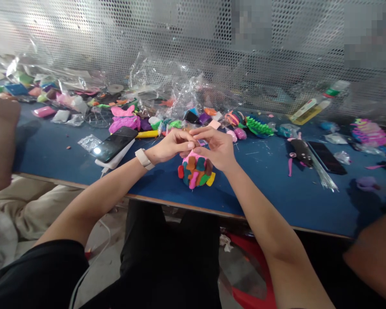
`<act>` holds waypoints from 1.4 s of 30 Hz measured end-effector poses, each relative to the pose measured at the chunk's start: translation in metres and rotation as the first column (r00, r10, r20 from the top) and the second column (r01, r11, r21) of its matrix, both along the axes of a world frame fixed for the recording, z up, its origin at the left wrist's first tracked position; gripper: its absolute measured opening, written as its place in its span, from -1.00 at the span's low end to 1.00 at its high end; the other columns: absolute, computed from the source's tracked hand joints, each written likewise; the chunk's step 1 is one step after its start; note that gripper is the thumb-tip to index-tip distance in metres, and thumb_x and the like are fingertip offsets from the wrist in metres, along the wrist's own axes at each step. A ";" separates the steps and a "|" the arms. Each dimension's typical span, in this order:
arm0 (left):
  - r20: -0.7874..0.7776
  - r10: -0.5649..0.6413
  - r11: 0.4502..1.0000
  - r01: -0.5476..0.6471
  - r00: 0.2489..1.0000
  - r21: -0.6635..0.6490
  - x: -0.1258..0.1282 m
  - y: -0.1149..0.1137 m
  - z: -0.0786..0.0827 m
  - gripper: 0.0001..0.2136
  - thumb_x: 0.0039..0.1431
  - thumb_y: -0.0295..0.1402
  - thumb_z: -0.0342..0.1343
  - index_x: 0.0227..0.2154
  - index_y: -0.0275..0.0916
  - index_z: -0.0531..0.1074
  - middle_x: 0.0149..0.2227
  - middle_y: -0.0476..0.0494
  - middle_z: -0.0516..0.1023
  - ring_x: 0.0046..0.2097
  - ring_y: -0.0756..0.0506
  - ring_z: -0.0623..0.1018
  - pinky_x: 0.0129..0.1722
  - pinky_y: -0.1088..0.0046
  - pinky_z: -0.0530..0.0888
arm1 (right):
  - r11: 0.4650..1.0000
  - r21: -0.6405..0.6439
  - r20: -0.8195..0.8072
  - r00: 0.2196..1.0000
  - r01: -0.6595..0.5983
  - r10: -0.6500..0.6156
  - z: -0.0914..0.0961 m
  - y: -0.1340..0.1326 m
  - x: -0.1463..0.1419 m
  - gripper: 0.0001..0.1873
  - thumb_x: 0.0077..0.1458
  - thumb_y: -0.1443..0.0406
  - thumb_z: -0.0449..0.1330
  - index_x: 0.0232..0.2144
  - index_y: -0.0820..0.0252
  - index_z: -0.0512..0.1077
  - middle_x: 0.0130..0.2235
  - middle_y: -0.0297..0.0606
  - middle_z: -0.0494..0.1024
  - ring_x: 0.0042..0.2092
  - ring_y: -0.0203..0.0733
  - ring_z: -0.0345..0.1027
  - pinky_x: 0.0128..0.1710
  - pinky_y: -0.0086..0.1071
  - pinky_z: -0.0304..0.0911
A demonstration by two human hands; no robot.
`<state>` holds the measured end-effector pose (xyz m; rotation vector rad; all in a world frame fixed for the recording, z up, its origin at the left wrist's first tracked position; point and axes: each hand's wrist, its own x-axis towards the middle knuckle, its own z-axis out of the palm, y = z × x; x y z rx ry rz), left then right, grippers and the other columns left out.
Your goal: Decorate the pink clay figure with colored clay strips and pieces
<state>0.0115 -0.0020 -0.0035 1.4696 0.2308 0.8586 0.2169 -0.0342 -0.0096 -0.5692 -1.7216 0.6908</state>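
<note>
Above the blue table my left hand (170,146), with a pale band (144,159) on its wrist, meets my right hand (219,148) at the fingertips. Both are closed in a pinch. Whatever lies between the fingers is too small and hidden to name. Just below them sits a lumpy modelling clay figure (196,171), pink on top, with brown, teal, green, red and yellow pieces pressed onto its side. My fingers cover part of its top; whether they touch it I cannot tell.
A lit phone (114,143) lies left on a white object. Clay pieces and clear bags (183,92) line the mesh wall. To the right are a dark clay mouse (300,151), another phone (326,157) and a tilted bottle (318,104). Other people's arms (0,141) show at both sides.
</note>
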 end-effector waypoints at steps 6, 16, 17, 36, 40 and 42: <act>-0.006 0.024 1.000 -0.024 1.000 0.007 -0.001 0.002 -0.003 -0.47 0.10 0.15 0.62 -0.43 -0.29 0.70 -0.63 0.05 0.43 -0.59 0.12 0.37 -0.56 0.60 0.33 | 0.974 0.215 0.093 0.991 0.077 -0.099 0.003 -0.007 0.002 -0.64 0.22 -0.03 0.62 0.01 -0.20 0.75 0.11 -0.30 0.82 0.16 0.04 0.73 0.25 0.11 0.65; 0.028 0.026 0.996 -0.024 0.999 -0.082 0.000 0.002 -0.005 -0.48 0.07 0.11 0.65 -0.38 -0.30 0.70 -0.60 0.08 0.40 -0.59 0.14 0.34 -0.56 0.58 0.34 | 0.844 0.449 0.150 0.906 0.294 -0.395 0.004 -0.006 0.006 -0.87 0.35 0.06 0.52 -0.06 -0.29 0.78 -0.03 -0.36 0.84 0.01 0.09 0.73 0.15 0.18 0.66; 0.032 0.034 0.996 -0.031 0.999 -0.085 0.000 0.002 -0.005 -0.50 0.07 0.09 0.66 -0.38 -0.30 0.70 -0.60 0.07 0.42 -0.59 0.14 0.34 -0.56 0.59 0.34 | 0.831 0.477 0.144 0.907 0.286 -0.395 0.005 -0.006 0.006 -0.84 0.35 0.07 0.53 -0.03 -0.27 0.77 -0.02 -0.35 0.84 0.01 0.08 0.73 0.13 0.17 0.66; -0.036 0.184 0.983 -0.184 0.982 -0.008 -0.001 0.002 -0.002 -0.35 0.12 0.29 0.54 -0.51 -0.29 0.59 -0.59 0.01 0.41 -0.56 0.10 0.37 -0.53 0.51 0.32 | 0.795 0.547 0.185 0.889 0.261 -0.419 0.018 -0.009 0.011 -0.89 0.43 0.15 0.48 -0.05 -0.04 0.75 -0.06 -0.25 0.85 0.00 0.01 0.74 0.12 0.03 0.63; -0.041 0.369 0.928 -0.366 0.928 0.066 -0.003 0.011 -0.002 -0.32 0.21 0.37 0.42 -0.39 -0.30 0.68 -0.55 0.05 0.36 -0.55 0.11 0.34 -0.55 0.51 0.22 | 0.867 0.301 -0.015 0.911 0.398 -0.412 0.032 -0.061 0.023 -0.84 0.39 0.20 0.50 -0.01 -0.03 0.76 -0.15 -0.26 0.82 -0.10 -0.03 0.75 0.01 -0.04 0.66; -0.043 0.415 0.908 -0.411 0.909 0.087 -0.002 0.017 -0.006 -0.31 0.25 0.38 0.38 -0.36 -0.30 0.69 -0.54 0.05 0.35 -0.55 0.11 0.33 -0.56 0.50 0.17 | 0.965 0.034 -0.104 0.961 0.260 -0.256 0.022 -0.118 0.024 -0.83 0.41 0.19 0.49 0.02 -0.07 0.75 -0.14 -0.26 0.82 -0.14 -0.05 0.75 -0.12 -0.13 0.67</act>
